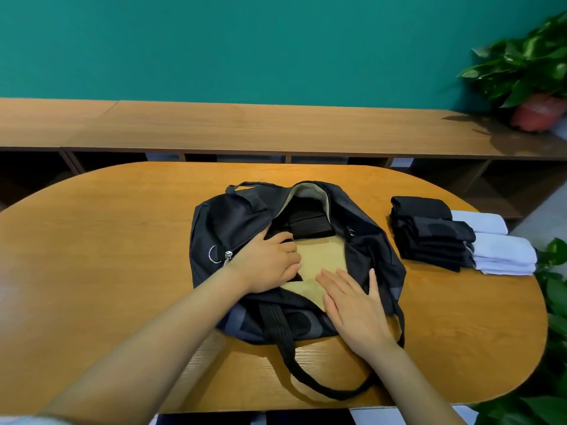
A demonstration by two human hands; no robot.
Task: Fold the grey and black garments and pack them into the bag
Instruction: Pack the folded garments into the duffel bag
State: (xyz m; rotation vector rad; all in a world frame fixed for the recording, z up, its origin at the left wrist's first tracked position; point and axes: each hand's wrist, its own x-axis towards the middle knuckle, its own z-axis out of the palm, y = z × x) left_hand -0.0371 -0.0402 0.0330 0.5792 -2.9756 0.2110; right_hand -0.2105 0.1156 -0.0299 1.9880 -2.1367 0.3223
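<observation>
A black duffel bag [365, 240] lies open in the middle of the oval wooden table [122, 240], showing its tan lining [322, 254]. A folded black garment [310, 223] sits inside at the far end. My left hand [270, 265] reaches into the opening at the near left, fingers curled at the bag's edge; what they hold is hidden. My right hand [352, 305] lies flat, fingers straight, on the near rim and lining. To the right of the bag stands a stack of folded black garments [429, 234], with folded pale grey garments [503, 253] beside it.
The bag's black strap [294, 363] loops over the near table edge. A wooden bench or shelf unit [276, 127] runs behind the table. A potted plant [534, 84] stands at its right end, and leaves [555, 289] crowd the table's right side.
</observation>
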